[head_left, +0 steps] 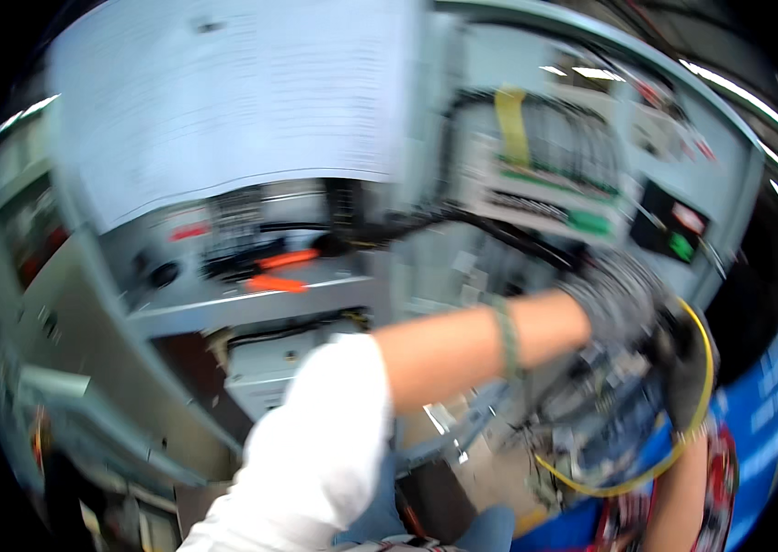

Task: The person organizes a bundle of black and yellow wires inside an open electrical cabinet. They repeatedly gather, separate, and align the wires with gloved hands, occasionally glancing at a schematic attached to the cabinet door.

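Note:
My left hand [623, 290], in a grey knitted glove, reaches across to the right in front of an open electrical cabinet. Close beside it is my right hand [683, 368], in a dark grey glove, with its fingers closed at the upper end of a yellow wire [706, 382]. From there the wire loops down around the right wrist and back left to a loose end. Motion blur smears the fingers of my left hand, which meet the right hand near the wire. A green band [505, 338] circles my left forearm.
A large printed sheet [233, 101] hangs over the cabinet's upper left. Orange-handled pliers [283, 271] lie on a ledge beneath it. Terminal blocks [545, 198] with bundled black wires fill the right bay. A blue surface [766, 414] and red items [725, 478] are at lower right.

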A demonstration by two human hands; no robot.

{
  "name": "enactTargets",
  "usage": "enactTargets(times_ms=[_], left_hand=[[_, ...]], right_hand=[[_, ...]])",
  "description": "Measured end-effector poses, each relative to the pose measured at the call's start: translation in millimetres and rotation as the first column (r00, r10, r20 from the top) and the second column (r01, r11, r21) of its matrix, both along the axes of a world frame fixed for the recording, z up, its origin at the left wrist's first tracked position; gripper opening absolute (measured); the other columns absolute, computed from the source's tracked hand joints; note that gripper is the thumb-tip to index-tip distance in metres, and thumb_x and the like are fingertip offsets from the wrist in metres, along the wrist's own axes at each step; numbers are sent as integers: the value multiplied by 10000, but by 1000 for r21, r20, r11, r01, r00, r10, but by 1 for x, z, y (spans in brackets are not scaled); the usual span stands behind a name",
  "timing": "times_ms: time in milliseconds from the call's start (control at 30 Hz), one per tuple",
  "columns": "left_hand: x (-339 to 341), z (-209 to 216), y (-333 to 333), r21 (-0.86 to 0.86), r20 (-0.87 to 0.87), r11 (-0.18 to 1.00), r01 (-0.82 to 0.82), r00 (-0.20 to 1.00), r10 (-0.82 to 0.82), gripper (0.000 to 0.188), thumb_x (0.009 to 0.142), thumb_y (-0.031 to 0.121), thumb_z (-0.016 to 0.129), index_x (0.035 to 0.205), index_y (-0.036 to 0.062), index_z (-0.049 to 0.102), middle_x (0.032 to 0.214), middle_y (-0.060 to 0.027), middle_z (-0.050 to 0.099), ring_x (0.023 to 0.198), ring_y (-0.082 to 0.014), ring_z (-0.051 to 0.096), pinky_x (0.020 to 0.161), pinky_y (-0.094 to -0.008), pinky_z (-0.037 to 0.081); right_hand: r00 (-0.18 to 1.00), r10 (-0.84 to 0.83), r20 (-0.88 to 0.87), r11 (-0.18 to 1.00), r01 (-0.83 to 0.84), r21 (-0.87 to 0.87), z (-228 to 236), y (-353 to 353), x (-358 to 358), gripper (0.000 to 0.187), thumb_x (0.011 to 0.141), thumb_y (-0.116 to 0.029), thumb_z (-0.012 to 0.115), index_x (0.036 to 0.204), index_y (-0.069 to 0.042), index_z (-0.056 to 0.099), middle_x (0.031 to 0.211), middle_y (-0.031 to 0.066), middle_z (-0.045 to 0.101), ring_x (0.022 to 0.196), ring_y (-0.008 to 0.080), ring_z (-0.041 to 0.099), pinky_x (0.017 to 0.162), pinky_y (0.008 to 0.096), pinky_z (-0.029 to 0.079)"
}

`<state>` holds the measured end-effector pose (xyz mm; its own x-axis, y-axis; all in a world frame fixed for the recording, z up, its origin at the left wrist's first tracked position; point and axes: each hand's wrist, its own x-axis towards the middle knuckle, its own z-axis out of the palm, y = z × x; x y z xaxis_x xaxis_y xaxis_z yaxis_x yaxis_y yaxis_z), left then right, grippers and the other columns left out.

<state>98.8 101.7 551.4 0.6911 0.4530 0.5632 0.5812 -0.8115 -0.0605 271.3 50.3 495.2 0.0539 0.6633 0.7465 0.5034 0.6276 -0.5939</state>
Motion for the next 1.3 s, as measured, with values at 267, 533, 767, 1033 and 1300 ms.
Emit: enactTargets(times_ms=[267, 533, 767, 1033, 1300], left_hand=[[14, -14, 13, 232, -80, 973, 4, 997, 15, 189, 681, 247, 621, 813, 120, 666, 696, -99, 630, 676, -276, 638, 519, -430, 456], [17, -16, 18, 224, -66, 973, 46, 997, -32, 144, 664, 256, 640, 714, 126, 677, 628, -90, 630, 579, -264, 618, 459, -421, 436], [16, -14, 19, 225, -77, 974, 9, 997, 9, 191, 675, 290, 634, 724, 113, 686, 617, -99, 623, 576, -272, 613, 480, -433, 438], [13, -10, 19, 164, -148, 986, 23, 989, 2, 196, 698, 298, 619, 743, 120, 686, 612, -97, 615, 575, -277, 607, 495, -438, 439], [17, -14, 23, 171, -132, 985, 15, 991, 8, 221, 704, 284, 599, 780, 102, 698, 647, -94, 634, 624, -293, 618, 511, -446, 442]], right_hand=[[936, -191, 296, 972, 138, 191, -9, 15, 31, 223, 839, 2, 570, 1057, 45, 591, 1024, 150, 594, 950, 237, 574, 855, 313, 443], [929, -230, 291, 962, 172, 212, -26, 33, 46, 218, 868, -5, 547, 1076, 59, 565, 1017, 139, 620, 925, 231, 598, 853, 312, 452], [970, -125, 209, 985, 96, 142, -16, 33, 47, 181, 874, -15, 539, 1036, 61, 569, 964, 123, 622, 875, 200, 593, 803, 303, 468], [974, -22, 227, 992, -7, 126, -17, 42, 55, 161, 874, -21, 537, 1010, 58, 571, 913, 114, 619, 822, 180, 581, 760, 294, 469], [957, 2, 290, 995, -32, 97, -7, 40, 61, 144, 872, -25, 536, 985, 57, 572, 861, 105, 616, 766, 162, 570, 715, 284, 468]])
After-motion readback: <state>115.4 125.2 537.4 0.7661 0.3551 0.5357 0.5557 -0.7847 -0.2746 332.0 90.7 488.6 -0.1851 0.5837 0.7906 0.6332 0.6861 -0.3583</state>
